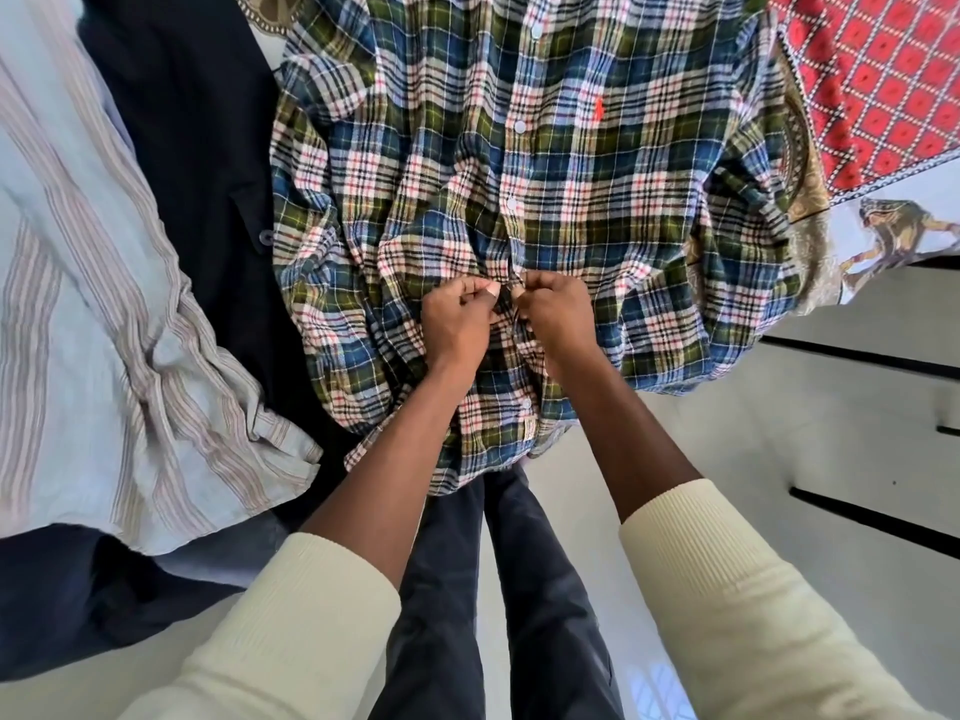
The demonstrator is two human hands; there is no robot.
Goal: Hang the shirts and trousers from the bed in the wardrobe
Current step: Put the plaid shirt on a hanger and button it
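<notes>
Both hands pinch the plaid shirt (545, 163) at its button placket: left hand (457, 317) and right hand (558, 314), fingers curled tight, knuckles nearly touching. It lies spread on the bed, hem overhanging the near edge. Left lie dark trousers (197, 163) and a striped shirt (88, 304); bare white floor (779, 433) opens right.

Bright, even daylight fills the frame; shadows stay soft and faint, deepest in the folds of the plaid shirt (519, 174) at centre; a pale sheen lies on the white floor (779, 459) at lower right, with a small glare patch at the bottom centre; wide-angle distortion bends the edges outward; the cream sleeves (753, 615) at the bottom look slightly soft; the centre is sharp.
</notes>
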